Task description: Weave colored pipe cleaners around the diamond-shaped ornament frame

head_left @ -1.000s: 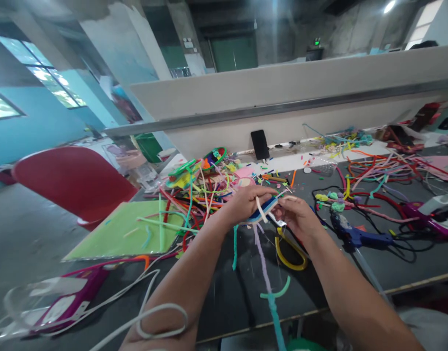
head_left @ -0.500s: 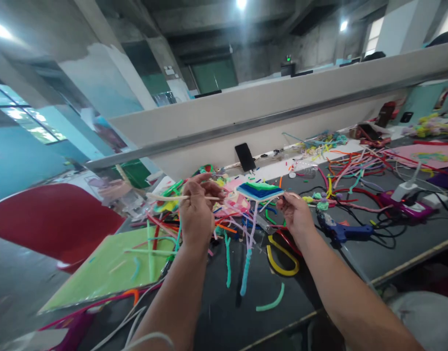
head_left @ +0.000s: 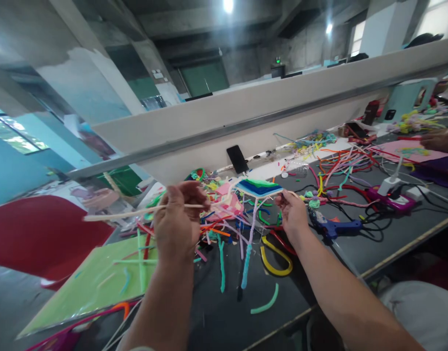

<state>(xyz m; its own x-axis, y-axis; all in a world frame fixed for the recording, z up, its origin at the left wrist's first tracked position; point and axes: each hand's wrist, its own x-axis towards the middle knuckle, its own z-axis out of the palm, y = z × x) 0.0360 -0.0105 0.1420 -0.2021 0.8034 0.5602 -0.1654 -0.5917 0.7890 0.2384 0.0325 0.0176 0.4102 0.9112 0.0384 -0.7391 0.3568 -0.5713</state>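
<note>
Over the dark bench (head_left: 399,243), the right hand (head_left: 292,214) pinches the woven pad (head_left: 258,187) by its right edge. Left of the pad, the left hand (head_left: 176,224) is closed on a cream pipe cleaner (head_left: 129,213). Blue and green rows look woven, and loose ends dangle beneath the pad.

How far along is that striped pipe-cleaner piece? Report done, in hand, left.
Done: the striped piece shows packed blue and green rows. In hand: the right hand holds it, and the left hand holds a cream strand stretched sideways. Left: loose ends hang untrimmed below it.
</note>
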